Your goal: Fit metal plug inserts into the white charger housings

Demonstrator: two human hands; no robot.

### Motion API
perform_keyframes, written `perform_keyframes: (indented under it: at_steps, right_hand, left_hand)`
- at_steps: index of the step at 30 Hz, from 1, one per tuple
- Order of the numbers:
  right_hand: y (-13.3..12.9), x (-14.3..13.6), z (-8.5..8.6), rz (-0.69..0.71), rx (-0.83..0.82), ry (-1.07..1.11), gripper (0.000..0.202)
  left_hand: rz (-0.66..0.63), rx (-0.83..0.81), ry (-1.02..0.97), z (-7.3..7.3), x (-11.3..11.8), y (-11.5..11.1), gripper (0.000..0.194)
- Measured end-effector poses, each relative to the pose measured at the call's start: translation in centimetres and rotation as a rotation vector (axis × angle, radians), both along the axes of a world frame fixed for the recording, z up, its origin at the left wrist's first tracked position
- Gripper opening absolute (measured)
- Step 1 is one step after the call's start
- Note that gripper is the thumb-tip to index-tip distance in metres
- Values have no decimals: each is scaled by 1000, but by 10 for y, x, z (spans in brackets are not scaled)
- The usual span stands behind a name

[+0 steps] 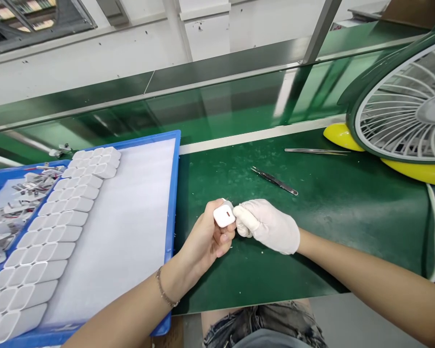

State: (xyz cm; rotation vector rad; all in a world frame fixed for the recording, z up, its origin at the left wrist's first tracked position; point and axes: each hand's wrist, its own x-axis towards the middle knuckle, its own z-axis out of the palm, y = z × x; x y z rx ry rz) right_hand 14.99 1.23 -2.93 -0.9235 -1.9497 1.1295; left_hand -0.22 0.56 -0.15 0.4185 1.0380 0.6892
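one white rounded block [223, 217], reddish slot [228, 213], left hand [210, 233] pinching it, right hand [264, 225] curled, hold unclear

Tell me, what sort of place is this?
Probably an electronics assembly workshop: white casings stand in rows in a blue tray, small wired parts are heaped beside them, and black tweezers lie on the green bench.
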Motion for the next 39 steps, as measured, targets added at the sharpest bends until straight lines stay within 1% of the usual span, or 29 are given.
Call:
perform_keyframes:
  at_steps: [2, 4, 6, 8, 9, 11, 13, 14, 15, 18, 20, 22, 25, 28, 30, 33, 36, 38, 39]
  right_hand:
    - [-1, 0, -1, 4, 0, 1, 48]
    - [-1, 1, -2, -59, 75, -36, 47]
    - [0, 1, -3, -212, 245, -32, 39]
    - [1, -1, -5, -378, 464, 17, 24]
    - [1, -3, -5, -414, 567, 38, 21]
    - [1, -7, -7, -394, 724, 16, 31]
    - [0, -12, -8, -334, 757, -38, 38]
    - [-2, -13, -8, -319, 724, -38, 40]
    - [-4, -14, -7, -316, 657, -21, 41]
    - [-8, -12, -4, -319, 399, 96, 41]
    - [-7, -9, -4, -338, 256, 156, 40]
    - [-1, -5, -6, -387, 200, 209, 39]
    - [16, 1, -12, -457, 135, 341, 36]
    - [31, 4, -16, -533, -72, 533, 32]
    - [38, 6, -18, -581, -192, 626, 30]
    - [41, 9, -18, -579, -294, 678, 27]
    - [40, 11, -17, -552, -324, 687, 27]
    - [39, 12, -17, -538, -328, 675, 28]
    - [38, 12, -16, -531, -333, 662, 29]
  left_hand:
    - [6, -8, 2, 0, -1, 0, 34]
    - [18, 1, 0, 0, 0, 0, 33]
    - [44, 33, 2, 0, 1, 1, 32]
    - [50, 84, 9, 0, 5, 0, 31]
    - [36, 110, 17, 0, 7, -1, 30]
    - [-15, 149, 43, 0, 11, -5, 28]
    - [-69, 177, 80, 0, 15, -11, 26]
    - [-95, 192, 102, -1, 16, -13, 26]
    - [-124, 207, 121, -2, 17, -16, 27]
    - [-222, 226, 157, -5, 19, -19, 30]
    - [-254, 208, 147, -4, 19, -19, 31]
    - [-235, 168, 109, 0, 18, -17, 31]
    - [-173, 100, 3, 12, 13, -15, 29]
    - [-120, 96, -119, 24, 5, -14, 29]
    - [-75, 107, -164, 29, 1, -14, 31]
    - [-27, 105, -184, 33, -3, -13, 33]
    - [-16, 100, -187, 36, -5, -12, 34]
    - [-23, 147, -157, 36, -8, -13, 34]
    - [-34, 210, -115, 36, -9, -13, 33]
